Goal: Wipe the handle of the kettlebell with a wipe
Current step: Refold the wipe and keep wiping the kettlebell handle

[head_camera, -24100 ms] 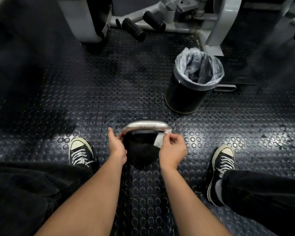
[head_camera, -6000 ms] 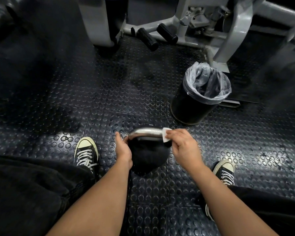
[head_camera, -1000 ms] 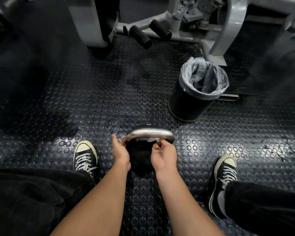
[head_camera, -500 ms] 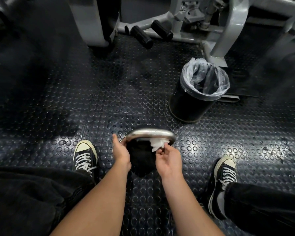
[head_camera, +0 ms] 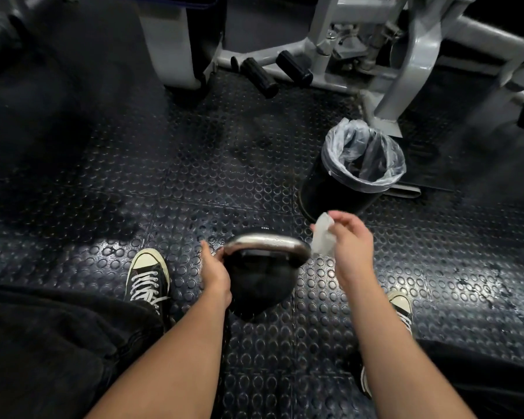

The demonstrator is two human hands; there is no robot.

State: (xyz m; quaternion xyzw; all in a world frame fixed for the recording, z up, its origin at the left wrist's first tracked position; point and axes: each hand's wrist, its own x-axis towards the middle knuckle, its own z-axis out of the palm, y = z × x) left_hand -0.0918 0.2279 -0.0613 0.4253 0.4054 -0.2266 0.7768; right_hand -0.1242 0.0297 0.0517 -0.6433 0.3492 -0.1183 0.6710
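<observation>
Kettlebell (head_camera: 259,285) on a studded gym floor (head_camera: 133,182), between a person's two sneakers, serves as the centre of the scene. Its metal handle (head_camera: 266,241) arches over the black body and catches the light. The left hand (head_camera: 214,273) rests against the handle's left end, thumb up along the curve, steadying the weight; whether the fingers curl right round the metal cannot be told from this angle. The right hand (head_camera: 350,243) is lifted clear of the kettlebell, up and to its right, pinching a crumpled white wipe (head_camera: 322,237) between thumb and fingertips. The wipe hangs just beside the handle's right end and does not appear to touch it, though motion blur softens the edge.

Beyond the kettlebell and to its right stands a black bin (head_camera: 345,189) with a clear liner, its mouth open. Farther back, grey machine frames (head_camera: 406,55) and two black foot pegs (head_camera: 276,72) line the far side of the floor.

Wiping itself looks finished or paused: with the wipe off the handle and raised toward the bin, the step in hand is probably disposal. A next move would call for a short reach past the kettlebell to carry the wipe over the bin's rim before the fingers let go; dropping early would leave it on the floor. Should more wiping be intended, the wipe must come back down onto the handle while the left hand braces.
</observation>
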